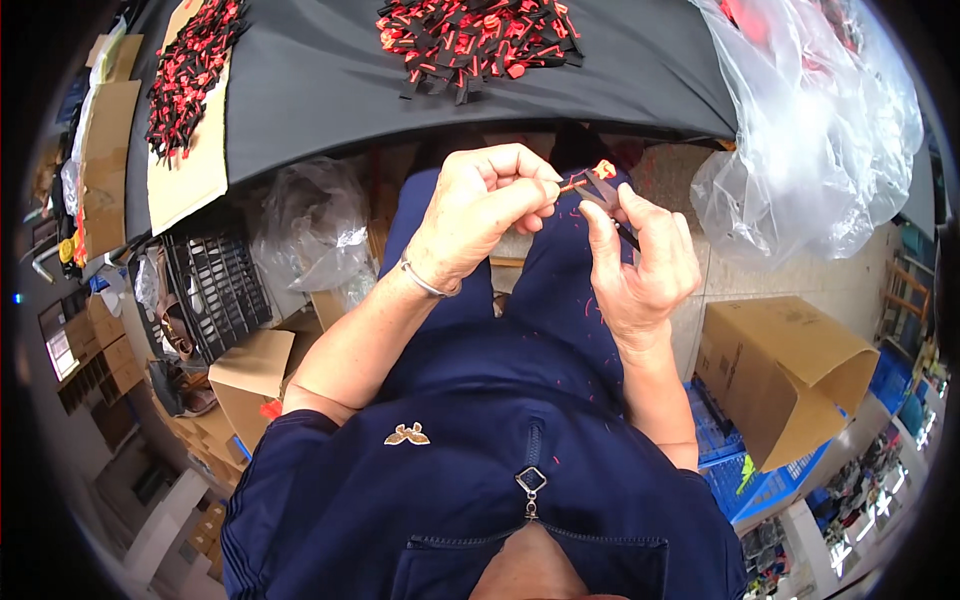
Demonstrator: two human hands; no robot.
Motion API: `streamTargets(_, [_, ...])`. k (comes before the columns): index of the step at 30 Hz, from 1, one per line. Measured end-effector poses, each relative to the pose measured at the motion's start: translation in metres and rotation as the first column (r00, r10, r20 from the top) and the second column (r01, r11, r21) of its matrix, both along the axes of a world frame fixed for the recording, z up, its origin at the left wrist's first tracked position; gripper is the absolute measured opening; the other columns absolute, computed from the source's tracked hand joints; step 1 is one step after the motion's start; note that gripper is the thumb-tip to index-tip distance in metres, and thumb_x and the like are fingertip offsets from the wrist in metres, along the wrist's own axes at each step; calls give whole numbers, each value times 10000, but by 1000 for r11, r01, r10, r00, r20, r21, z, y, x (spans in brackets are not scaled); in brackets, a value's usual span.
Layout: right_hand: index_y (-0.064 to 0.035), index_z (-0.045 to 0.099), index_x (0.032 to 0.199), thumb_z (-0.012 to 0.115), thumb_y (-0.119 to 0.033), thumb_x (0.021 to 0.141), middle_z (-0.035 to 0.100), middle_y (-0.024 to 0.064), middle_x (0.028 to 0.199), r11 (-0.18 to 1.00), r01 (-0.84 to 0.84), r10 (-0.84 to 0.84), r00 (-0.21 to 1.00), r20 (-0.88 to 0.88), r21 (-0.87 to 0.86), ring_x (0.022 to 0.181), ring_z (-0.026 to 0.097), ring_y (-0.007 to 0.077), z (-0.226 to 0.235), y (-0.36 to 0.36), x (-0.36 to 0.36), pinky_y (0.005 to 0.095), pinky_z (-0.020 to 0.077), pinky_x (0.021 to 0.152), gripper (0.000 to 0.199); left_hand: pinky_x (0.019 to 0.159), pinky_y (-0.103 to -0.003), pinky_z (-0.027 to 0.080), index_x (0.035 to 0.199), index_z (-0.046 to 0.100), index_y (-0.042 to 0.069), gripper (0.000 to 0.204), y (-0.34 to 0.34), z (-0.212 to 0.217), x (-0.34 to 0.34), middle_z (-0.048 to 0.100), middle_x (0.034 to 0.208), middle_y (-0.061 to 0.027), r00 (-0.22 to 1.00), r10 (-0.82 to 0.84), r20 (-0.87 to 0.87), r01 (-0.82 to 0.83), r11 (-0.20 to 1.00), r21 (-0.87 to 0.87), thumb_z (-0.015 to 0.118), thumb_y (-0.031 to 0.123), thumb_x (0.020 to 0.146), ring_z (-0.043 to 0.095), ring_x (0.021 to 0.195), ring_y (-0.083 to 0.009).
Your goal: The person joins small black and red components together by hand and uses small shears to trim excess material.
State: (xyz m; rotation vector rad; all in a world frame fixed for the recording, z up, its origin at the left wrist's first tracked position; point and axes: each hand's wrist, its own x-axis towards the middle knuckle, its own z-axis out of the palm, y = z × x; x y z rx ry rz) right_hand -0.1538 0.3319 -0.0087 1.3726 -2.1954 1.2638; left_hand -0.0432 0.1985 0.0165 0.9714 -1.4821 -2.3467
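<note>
Above my lap, my left hand (480, 210) is closed, thumb and fingers pinching a small black-and-red piece with a red end (603, 170). My right hand (648, 258) grips small dark snips (603, 190), their blades close against that piece near its red end. Whether the blades meet is too small to tell. Red thread bits lie scattered over my dark blue trousers (570, 270). Beyond my hands, a heap of similar black-and-red pieces (480, 45) rests on the black-covered table (320, 80).
Another heap (195, 75) lies on a cardboard sheet (188, 195) at the far left. A clear plastic bag (800, 120) hangs over the table's right end. Right of me, an open cardboard box (780, 355) stands by a blue crate (765, 490); a black crate (218, 290) is at left.
</note>
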Motion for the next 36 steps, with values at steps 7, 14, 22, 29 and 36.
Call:
streamTargets(7, [-40,646,898,806,-143,635,640,54,723,999,28,-29,998,-47,-17,546,547,183,-14,5,-1,267,415,484,325,548,-165,441,816,619,15,74,2,-10,-4,586,700,-12,1000,0,26,-1,999,38,604,88,815,517,573,-38])
streamTargets(14, [-32,646,893,802,-140,645,639,57,716,999,27,-28,999,-23,-21,536,543,183,-15,3,-3,264,418,483,312,544,-163,439,820,624,12,80,5,-10,-5,587,699,-10,1000,11,26,-12,999,38,607,90,811,517,570,-38])
streamTargets(22, [-30,644,889,797,-128,647,634,61,706,999,35,-35,999,-5,-7,544,548,189,-18,2,1,269,423,485,302,547,-168,435,807,624,12,75,7,-13,-6,585,695,-12,999,22,29,-23,999,44,593,81,808,516,575,-38])
streamTargets(29, [1,605,895,763,-124,737,628,42,778,989,-62,144,555,819,-132,614,561,112,-18,6,10,222,453,561,256,558,-177,442,798,628,12,73,10,-23,-8,592,698,-16,998,-14,62,13,1000,11,575,63,794,521,585,-45])
streamTargets(36, [23,580,947,707,-31,781,627,79,839,956,1,277,331,902,-294,680,589,92,2,6,-4,209,490,588,216,570,-179,451,816,627,-6,104,8,-34,4,592,700,-27,991,57,119,-67,995,80,555,64,789,523,585,-59])
